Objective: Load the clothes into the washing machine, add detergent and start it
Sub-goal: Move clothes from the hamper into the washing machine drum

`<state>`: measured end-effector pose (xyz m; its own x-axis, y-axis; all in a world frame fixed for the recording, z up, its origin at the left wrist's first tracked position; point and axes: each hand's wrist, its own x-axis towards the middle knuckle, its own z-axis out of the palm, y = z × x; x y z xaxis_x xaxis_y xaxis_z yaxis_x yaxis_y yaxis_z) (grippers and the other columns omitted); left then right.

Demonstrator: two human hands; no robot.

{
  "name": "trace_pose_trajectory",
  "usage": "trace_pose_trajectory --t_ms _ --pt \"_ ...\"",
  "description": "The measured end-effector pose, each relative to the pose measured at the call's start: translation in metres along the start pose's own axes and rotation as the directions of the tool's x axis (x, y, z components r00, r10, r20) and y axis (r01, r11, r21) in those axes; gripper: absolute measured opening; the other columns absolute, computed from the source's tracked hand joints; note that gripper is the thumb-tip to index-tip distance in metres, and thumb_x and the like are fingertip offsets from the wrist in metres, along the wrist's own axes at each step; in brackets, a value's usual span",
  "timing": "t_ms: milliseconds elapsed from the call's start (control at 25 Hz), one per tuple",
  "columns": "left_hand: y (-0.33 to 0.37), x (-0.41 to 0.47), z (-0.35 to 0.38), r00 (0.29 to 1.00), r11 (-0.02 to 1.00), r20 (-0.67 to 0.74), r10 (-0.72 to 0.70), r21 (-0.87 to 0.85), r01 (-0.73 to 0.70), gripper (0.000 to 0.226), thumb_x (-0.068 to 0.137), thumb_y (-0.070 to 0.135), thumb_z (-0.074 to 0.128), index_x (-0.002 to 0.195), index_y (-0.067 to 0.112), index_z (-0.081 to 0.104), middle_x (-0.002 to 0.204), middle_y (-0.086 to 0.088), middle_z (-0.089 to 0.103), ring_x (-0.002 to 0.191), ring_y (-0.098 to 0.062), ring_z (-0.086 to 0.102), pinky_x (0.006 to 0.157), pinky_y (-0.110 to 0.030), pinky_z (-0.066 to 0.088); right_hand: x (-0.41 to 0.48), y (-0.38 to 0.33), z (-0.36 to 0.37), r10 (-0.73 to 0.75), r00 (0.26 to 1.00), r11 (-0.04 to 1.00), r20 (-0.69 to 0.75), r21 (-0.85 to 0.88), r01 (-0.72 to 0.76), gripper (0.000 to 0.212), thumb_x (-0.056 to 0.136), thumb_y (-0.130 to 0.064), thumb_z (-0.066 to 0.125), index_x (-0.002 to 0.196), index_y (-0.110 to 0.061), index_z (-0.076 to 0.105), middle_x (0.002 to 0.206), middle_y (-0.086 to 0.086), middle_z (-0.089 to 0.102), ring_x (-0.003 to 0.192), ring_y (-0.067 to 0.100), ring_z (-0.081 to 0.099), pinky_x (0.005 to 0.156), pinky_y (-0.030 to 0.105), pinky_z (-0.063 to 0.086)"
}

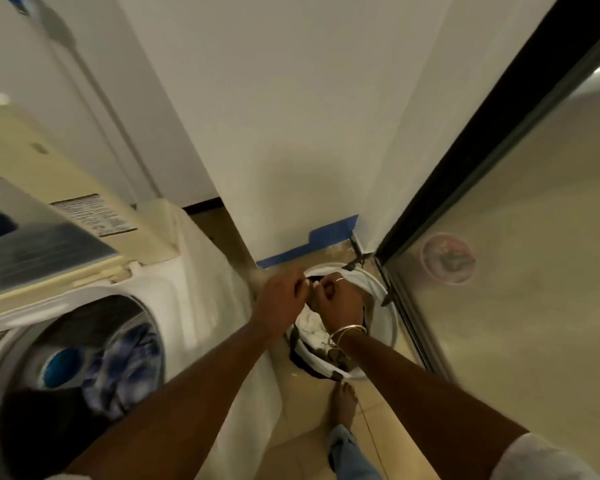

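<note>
A white top-loading washing machine [187, 271] stands at the left with its lid [32, 244] raised. Blue patterned and dark clothes [125, 362] lie in its drum. On the floor to its right stands a white laundry basket [390, 327] holding white and dark clothes [310, 327]. Both arms reach down over the basket. My left hand [281, 299] and my right hand [333, 299] are close together, fingers curled on a white and dark garment [357, 277] at the basket's far rim.
A white wall with blue tape [312, 240] at its base rises behind the basket. A dark-framed glass door [499, 258] runs along the right. A bare foot [343, 403] stands on the tan tile floor just in front of the basket.
</note>
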<state>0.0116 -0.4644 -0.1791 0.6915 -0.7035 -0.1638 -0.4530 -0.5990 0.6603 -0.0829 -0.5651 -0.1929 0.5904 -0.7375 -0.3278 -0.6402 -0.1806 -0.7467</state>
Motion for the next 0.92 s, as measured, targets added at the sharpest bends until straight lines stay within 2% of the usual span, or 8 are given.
trace_pose_trajectory --t_ms 120,240,320,440,560,640,760,920 --pt "-0.020 0.035 0.057 0.994 0.997 0.073 -0.075 0.015 0.075 0.021 0.100 0.023 0.056 0.080 0.016 0.060 0.070 -0.001 0.060 0.065 -0.016 0.058 0.071 -0.037 0.055 0.041 0.054 0.000 0.064 0.995 0.995 0.073 -0.076 -0.059 0.012 0.094 -0.036 0.060 0.090 -0.026 0.056 0.069 -0.008 0.062 0.076 0.019 0.067 0.069 0.032 0.052" --pt "-0.050 0.059 0.111 0.973 0.988 0.180 -0.148 0.060 0.140 0.011 0.096 0.015 0.057 0.095 0.009 0.067 0.085 -0.008 0.069 0.081 -0.020 0.065 0.081 -0.039 0.055 0.076 0.115 0.017 0.160 0.973 0.981 0.168 -0.135 -0.138 0.011 0.093 -0.039 0.059 0.095 -0.028 0.056 0.073 -0.006 0.065 0.083 0.022 0.068 0.071 0.032 0.052" --pt "-0.075 0.070 0.145 0.931 0.971 0.292 -0.219 0.156 0.179 0.022 0.095 0.016 0.059 0.114 0.010 0.065 0.108 -0.010 0.069 0.102 -0.023 0.065 0.093 -0.035 0.051 0.092 0.155 0.034 0.204 0.954 0.970 0.218 -0.178 -0.167 0.020 0.093 -0.038 0.058 0.106 -0.023 0.060 0.089 0.001 0.070 0.093 0.024 0.067 0.078 0.033 0.052" --pt "-0.116 0.087 0.194 0.827 0.936 0.477 -0.296 0.316 0.153 0.044 0.094 0.016 0.060 0.136 0.009 0.051 0.133 -0.014 0.055 0.123 -0.028 0.053 0.103 -0.033 0.041 0.112 0.209 0.063 0.238 0.910 0.958 0.340 -0.237 -0.162 0.037 0.093 -0.033 0.060 0.125 -0.015 0.059 0.119 0.008 0.067 0.114 0.026 0.061 0.095 0.034 0.047" --pt "-0.159 0.102 0.240 0.700 0.867 0.604 -0.381 0.497 0.043 0.064 0.095 0.017 0.058 0.152 0.011 0.029 0.154 -0.016 0.032 0.141 -0.032 0.036 0.114 -0.036 0.032 0.132 0.260 0.102 0.271 0.856 0.922 0.441 -0.375 -0.099 0.058 0.089 -0.041 0.062 0.138 -0.012 0.047 0.132 0.013 0.056 0.123 0.034 0.053 0.104 0.040 0.042" --pt "-0.186 0.109 0.265 0.656 0.757 0.632 -0.413 0.639 -0.140 0.076 0.093 0.026 0.062 0.156 0.019 0.019 0.157 -0.014 0.023 0.142 -0.036 0.032 0.113 -0.042 0.036 0.140 0.289 0.131 0.314 0.814 0.873 0.489 -0.486 -0.045 0.071 0.087 -0.052 0.061 0.142 -0.011 0.041 0.139 0.016 0.049 0.128 0.037 0.047 0.109 0.046 0.037" --pt "-0.210 0.112 0.291 0.682 0.610 0.625 -0.379 0.723 -0.324 0.078 0.090 0.034 0.066 0.153 0.024 0.022 0.147 -0.013 0.033 0.132 -0.035 0.042 0.102 -0.044 0.046 0.143 0.314 0.167 0.276 0.844 0.798 0.460 -0.599 0.066 0.066 0.085 -0.056 0.060 0.134 -0.012 0.049 0.132 0.012 0.055 0.124 0.036 0.051 0.107 0.050 0.036" --pt "-0.221 0.118 0.305 0.735 0.508 0.615 -0.284 0.747 -0.429 0.038 0.098 0.022 0.051 0.136 0.018 0.046 0.137 -0.008 0.052 0.124 -0.027 0.053 0.103 -0.039 0.046 0.144 0.321 0.180 0.184 0.926 0.755 0.330 -0.650 0.082 0.032 0.086 -0.027 0.062 0.116 -0.017 0.062 0.119 0.008 0.063 0.109 0.031 0.061 0.096 0.044 0.040"
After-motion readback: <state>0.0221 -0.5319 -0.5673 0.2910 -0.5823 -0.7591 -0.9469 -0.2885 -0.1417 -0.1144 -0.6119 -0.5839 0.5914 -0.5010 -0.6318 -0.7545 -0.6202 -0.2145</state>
